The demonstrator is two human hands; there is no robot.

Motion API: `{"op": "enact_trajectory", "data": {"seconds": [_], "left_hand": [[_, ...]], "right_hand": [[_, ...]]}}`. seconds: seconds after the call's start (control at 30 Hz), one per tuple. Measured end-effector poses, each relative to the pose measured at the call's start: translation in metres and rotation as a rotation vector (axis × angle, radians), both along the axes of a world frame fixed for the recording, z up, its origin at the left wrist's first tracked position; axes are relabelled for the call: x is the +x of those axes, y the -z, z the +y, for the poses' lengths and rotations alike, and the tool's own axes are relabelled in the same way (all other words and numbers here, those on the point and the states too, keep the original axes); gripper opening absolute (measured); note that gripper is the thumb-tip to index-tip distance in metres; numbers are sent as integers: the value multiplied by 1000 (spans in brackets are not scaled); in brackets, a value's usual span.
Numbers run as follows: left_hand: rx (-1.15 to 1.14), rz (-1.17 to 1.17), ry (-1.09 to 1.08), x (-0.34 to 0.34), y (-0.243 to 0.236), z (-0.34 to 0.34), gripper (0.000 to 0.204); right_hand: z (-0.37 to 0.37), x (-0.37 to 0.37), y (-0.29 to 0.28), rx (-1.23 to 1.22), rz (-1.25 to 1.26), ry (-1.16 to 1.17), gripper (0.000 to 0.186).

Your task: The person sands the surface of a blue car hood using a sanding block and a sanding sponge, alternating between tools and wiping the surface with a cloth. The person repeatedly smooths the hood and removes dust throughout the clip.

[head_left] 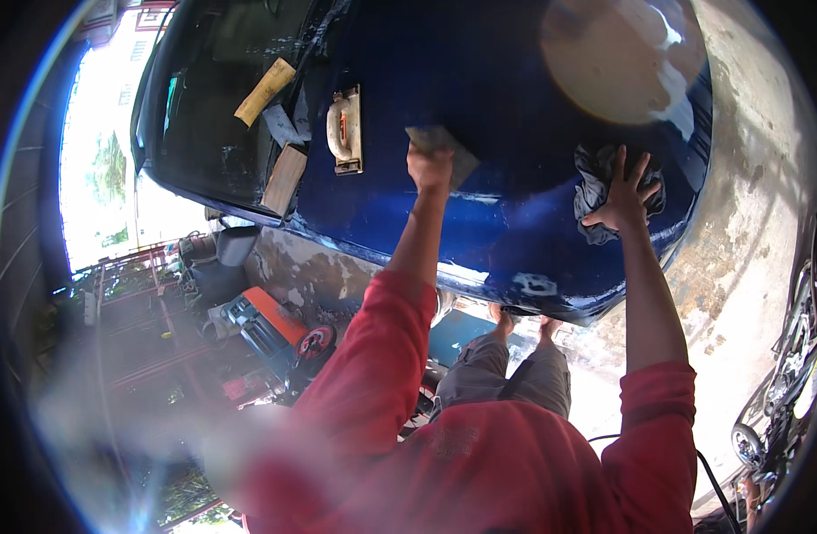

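On the blue car hood (399, 53), my left hand (429, 165) is closed on a grey sheet (459, 153), pressed against the paint near the middle. My right hand (623, 198) lies with fingers spread over a crumpled dark grey cloth (591, 182) toward the hood's right side. Left of my left hand rests a hand sanding block with a pale handle (342, 129). Along the base of the dark windshield (208, 107) lie a yellowish block (264, 93), pieces of grey sheet (280, 125) and a wooden block (285, 178).
An orange and black machine (275, 316) with wheels stands on the floor at lower left, near a grey bin (237, 246). A motorcycle (782, 392) is at the far right. A black cable (720, 476) runs at lower right. My bare legs stand against the car's edge.
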State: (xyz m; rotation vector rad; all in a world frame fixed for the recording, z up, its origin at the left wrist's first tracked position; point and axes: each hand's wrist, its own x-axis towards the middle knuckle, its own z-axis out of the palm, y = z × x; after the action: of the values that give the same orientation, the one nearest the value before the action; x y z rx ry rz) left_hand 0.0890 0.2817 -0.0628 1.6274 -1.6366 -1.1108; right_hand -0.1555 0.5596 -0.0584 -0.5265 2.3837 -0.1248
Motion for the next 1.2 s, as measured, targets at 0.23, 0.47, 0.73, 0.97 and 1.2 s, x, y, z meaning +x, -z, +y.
{"op": "enact_trajectory", "data": {"seconds": [0.23,0.47,0.73,0.97,1.2], "left_hand": [[1,35,111,-27,-25,4,47],[27,-147,149,-49,-31,-2,53],[-6,-172,227,-52,-36,-24,50],[32,-99,280,-31,-26,-24,52],[3,-401,416,-101,-47,-85,48]], "right_hand": [[-7,-5,-5,16,-31,33,171],[-7,-2,-9,26,-19,34,172],[-10,-1,-4,7,4,53,176],[-6,0,6,-25,57,49,180],[-2,-1,18,-61,74,37,178]]}}
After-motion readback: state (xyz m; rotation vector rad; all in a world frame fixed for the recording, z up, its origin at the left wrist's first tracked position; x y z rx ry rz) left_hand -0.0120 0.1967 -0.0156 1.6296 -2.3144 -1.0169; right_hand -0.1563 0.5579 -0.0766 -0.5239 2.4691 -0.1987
